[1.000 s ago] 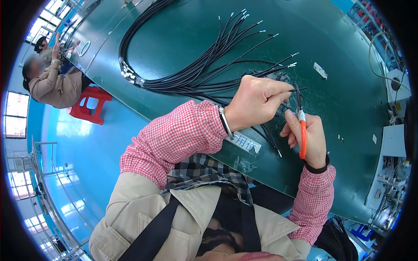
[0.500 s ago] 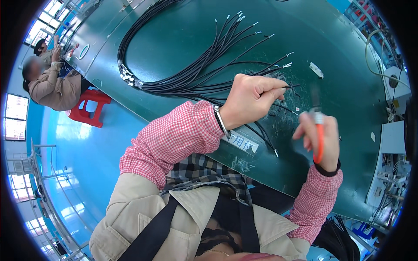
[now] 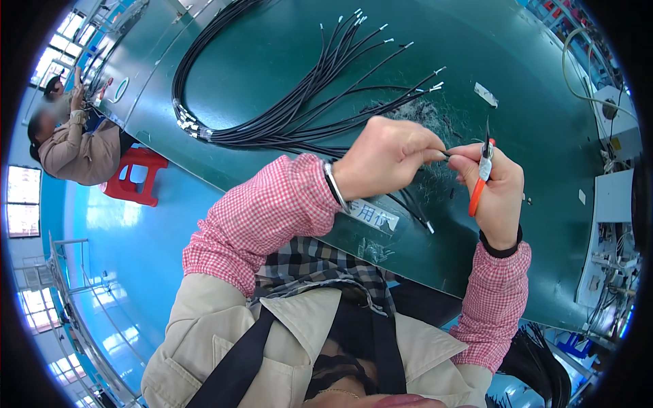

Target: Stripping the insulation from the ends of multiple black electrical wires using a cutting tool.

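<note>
A glossy blue floor (image 3: 153, 251) spreads out at left, catching white patches of glare. Bright paned windows (image 3: 24, 201) line that side beside a blue wall (image 3: 54, 214), with metal racks (image 3: 66, 292) below them. A red stool (image 3: 153, 175) stands against the long green table (image 3: 272, 61), whose top has a soft sheen

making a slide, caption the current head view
Left hand and right hand meet at a black cable, the right also holding an orange-handled tool.
</note>
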A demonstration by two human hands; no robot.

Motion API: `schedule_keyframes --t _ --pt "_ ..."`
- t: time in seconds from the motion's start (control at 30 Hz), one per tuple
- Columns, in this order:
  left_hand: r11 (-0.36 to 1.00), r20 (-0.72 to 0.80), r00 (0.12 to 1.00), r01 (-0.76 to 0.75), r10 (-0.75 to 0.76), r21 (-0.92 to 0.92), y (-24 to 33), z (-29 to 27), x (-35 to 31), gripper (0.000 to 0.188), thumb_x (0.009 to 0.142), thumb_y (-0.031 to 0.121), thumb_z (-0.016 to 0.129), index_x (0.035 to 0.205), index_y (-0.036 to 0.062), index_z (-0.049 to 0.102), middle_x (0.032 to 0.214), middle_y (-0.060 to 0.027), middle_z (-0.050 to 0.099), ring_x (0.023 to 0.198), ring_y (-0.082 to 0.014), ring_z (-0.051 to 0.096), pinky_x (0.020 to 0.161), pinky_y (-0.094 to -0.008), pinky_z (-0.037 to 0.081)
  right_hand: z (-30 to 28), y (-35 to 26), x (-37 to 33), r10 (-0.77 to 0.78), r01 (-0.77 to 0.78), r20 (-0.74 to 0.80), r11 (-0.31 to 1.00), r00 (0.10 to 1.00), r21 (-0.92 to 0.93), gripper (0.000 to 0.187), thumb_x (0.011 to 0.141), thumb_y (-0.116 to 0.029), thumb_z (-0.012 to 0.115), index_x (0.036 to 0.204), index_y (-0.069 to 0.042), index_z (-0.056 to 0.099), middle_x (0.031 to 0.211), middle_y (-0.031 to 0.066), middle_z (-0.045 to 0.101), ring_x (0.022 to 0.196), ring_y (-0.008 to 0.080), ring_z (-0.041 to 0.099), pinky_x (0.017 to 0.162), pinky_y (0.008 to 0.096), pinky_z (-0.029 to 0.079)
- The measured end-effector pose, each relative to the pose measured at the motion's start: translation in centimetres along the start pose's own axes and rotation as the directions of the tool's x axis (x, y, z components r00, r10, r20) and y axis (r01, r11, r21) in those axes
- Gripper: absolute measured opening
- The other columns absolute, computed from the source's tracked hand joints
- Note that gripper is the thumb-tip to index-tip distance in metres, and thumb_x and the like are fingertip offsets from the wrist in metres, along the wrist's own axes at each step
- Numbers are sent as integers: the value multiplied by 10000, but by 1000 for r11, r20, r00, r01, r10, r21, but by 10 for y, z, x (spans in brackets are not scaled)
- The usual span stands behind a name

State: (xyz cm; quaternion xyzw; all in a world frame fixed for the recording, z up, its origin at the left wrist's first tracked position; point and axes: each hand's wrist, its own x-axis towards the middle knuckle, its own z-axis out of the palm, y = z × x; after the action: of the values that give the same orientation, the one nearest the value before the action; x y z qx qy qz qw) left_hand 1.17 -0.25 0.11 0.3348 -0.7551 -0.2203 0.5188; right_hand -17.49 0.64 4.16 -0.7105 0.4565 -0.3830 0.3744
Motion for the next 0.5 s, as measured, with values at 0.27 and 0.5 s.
schedule_keyframes --t 0.27,0.5 --pt "842 175 873 485 -455 -235 -2 -32 5 74 790 0 639 825 -5 703 696 -64 676 529 -93 568 479 -184 424 -10 1 -4 -192 192 23 953 981 -234 77 842 3 622 906 12 665 742 55 641 630 102 545 582 205 440" --pt "780 233 867 498 -441 -379 9 -21 10 92 839 26 604 885 -15 672 718 -76 675 536 -79 566 521 -152 454 -23 17 11 -118 47 -178 932 977 -359 244 843 -6 614 1081 -29 664 856 74 683 721 126 595 695 212 459"
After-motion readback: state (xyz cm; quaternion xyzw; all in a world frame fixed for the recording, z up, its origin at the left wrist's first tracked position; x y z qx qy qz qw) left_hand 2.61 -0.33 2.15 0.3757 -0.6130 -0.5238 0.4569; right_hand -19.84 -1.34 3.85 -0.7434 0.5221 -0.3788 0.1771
